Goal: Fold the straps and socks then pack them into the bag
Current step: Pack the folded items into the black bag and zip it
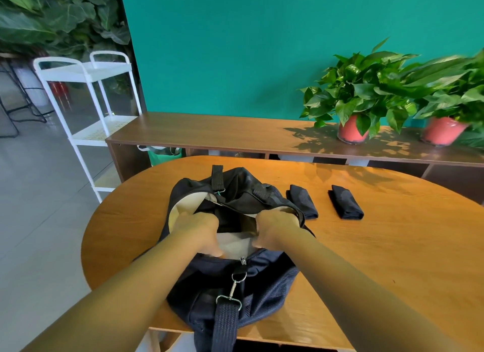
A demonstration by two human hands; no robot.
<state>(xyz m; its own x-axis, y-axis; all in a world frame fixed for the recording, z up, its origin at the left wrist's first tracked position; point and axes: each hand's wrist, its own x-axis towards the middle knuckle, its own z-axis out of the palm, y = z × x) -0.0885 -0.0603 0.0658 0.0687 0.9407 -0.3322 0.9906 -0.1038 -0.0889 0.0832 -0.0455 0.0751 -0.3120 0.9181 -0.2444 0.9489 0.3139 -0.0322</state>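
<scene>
A dark navy bag (235, 281) lies on the round wooden table (392, 246), its top unzipped and its pale lining showing. My left hand (201, 229) grips the left edge of the opening; my right hand (275, 228) grips the right edge, and the mouth is spread between them. A shoulder strap (225, 323) clipped to the bag's near end hangs over the table's front edge. Two folded black socks lie to the right of the bag: one (303, 201) close beside it, the other (347, 202) farther right.
Behind the table runs a low wooden shelf unit (209, 131) with two potted plants (358, 97) in red pots at its right end. A white trolley (86, 94) stands at the left on the grey tiled floor. The wall behind is teal.
</scene>
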